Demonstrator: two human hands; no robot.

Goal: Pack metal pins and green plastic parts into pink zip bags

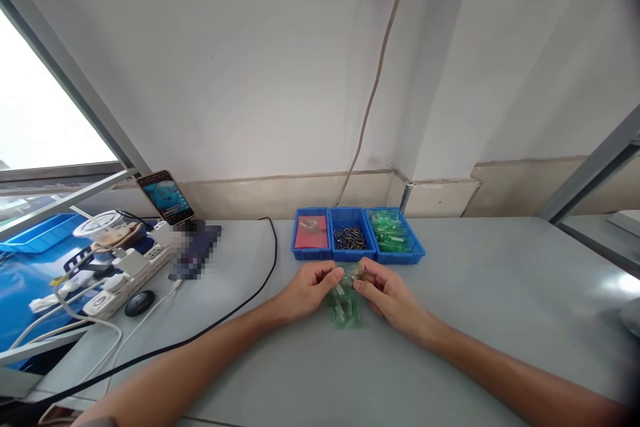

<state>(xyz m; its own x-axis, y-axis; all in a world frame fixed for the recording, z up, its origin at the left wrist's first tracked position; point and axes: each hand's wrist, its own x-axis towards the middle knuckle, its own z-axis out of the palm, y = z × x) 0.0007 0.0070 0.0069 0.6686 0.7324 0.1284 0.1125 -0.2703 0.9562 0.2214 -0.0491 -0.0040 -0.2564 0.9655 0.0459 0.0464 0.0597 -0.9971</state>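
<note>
A small green see-through plastic bag (pixel 345 315) hangs between my hands just above the grey table, with several small slim pieces visible inside it. My left hand (pixel 306 290) pinches the bag's upper left side between thumb and fingers. At the upper right, my right hand (pixel 393 293) grips the bag the same way, fingers curled behind it. Right behind my hands stand three blue bins. The middle bin (pixel 371 245) holds dark screws (pixel 349 238). Packed green bags (pixel 389 230) fill the right bin, and a pinkish-red sheet (pixel 311 240) lies in the left bin (pixel 311 254) under a small clear item.
A black cable (pixel 235 310) crosses the table left of my arm. Further left are a propped phone (pixel 166 197), a power strip (pixel 117 287) with chargers, and a black oval object (pixel 139 303). The wall (pixel 280 80) rises behind the bins.
</note>
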